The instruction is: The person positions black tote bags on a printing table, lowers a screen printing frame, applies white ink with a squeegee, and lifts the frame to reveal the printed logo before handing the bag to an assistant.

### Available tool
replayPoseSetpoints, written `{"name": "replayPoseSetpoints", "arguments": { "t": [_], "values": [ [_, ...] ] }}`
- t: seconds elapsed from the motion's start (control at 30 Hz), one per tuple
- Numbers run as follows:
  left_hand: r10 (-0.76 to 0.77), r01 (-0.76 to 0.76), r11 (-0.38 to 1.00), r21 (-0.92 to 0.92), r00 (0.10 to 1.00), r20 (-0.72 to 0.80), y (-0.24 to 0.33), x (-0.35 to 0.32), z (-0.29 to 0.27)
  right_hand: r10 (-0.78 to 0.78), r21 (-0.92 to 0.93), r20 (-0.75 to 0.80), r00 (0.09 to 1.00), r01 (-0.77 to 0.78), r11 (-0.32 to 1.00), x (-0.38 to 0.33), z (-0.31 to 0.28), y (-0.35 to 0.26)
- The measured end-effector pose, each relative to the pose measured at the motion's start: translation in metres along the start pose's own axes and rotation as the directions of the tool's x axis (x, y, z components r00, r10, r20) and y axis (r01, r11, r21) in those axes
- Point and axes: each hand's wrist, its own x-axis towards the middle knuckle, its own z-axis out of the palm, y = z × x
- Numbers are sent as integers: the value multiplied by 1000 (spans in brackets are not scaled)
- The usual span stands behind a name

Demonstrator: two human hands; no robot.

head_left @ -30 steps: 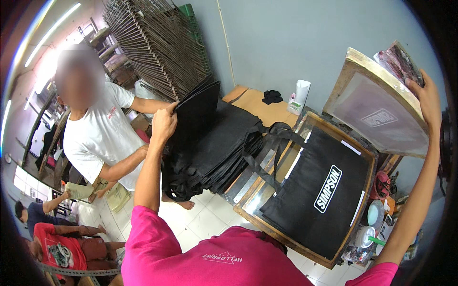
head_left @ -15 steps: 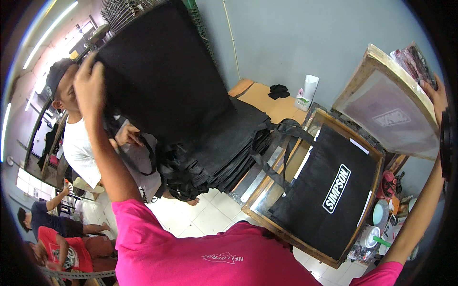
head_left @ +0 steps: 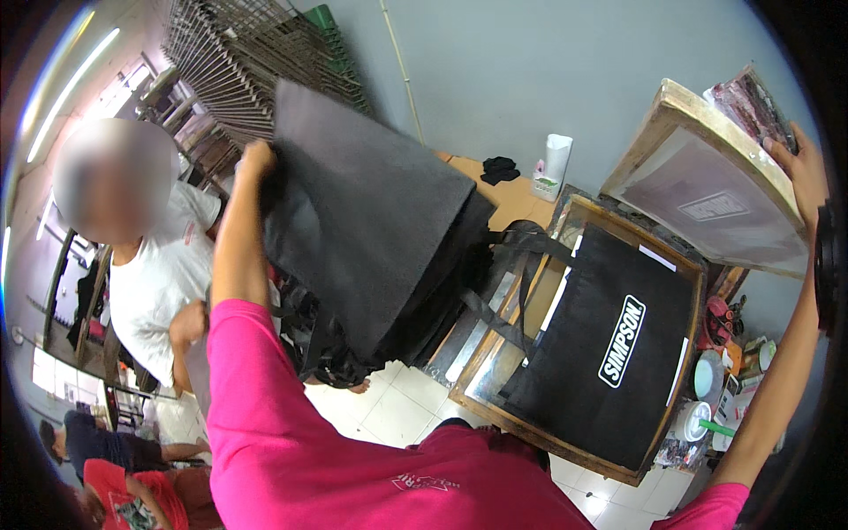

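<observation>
My left hand [head_left: 257, 162] is closed on the edge of a black fabric bag [head_left: 371, 212], which slants over a stack of black bags. My raised right hand [head_left: 799, 170] grips the upper end of a tilted screen-printing frame [head_left: 720, 141], beside a stained, dark reddish piece [head_left: 751, 102] on its edge. Below the frame, another black bag [head_left: 592, 336] with a white printed logo lies flat on a wood-edged printing bed [head_left: 539, 424]. Its strap handles [head_left: 495, 320] hang over the bed's left side.
A co-worker in a white shirt [head_left: 163, 274] stands close by my left arm. Metal racks [head_left: 238, 62] are behind the stack. A white bottle [head_left: 552, 168] and black cloth [head_left: 500, 170] sit on the brown board. Tubs [head_left: 693, 420] crowd the right side.
My left hand has come down and to the right with the black bag, which now lies lower over the stack. The co-worker has straightened. The right hand still holds the frame up.
</observation>
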Motion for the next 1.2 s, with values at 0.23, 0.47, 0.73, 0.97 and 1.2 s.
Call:
{"name": "replayPoseSetpoints", "arguments": {
  "t": [0.23,0.47,0.73,0.97,1.2],
  "values": [
    [30,-30,997,-72,1000,-4,162,-111,96,10,-120,26,1000,-6,993,-3,-17,2],
    [327,-72,876,-478,817,476,276,-302,28,34,-3,65,997,-34,999,-8,4,-6],
    [356,-194,914,-356,804,475,230,-249,121,-38,-62,98,995,44,997,-12,-14,-27],
    [447,-357,537,-764,889,-101,299,-324,-3,-159,-191,-43,986,148,970,-17,-15,-26],
    [834,-348,124,-929,544,-93,404,-481,-79,-130,-98,151,980,145,985,-10,-27,-38]
  ]
}}
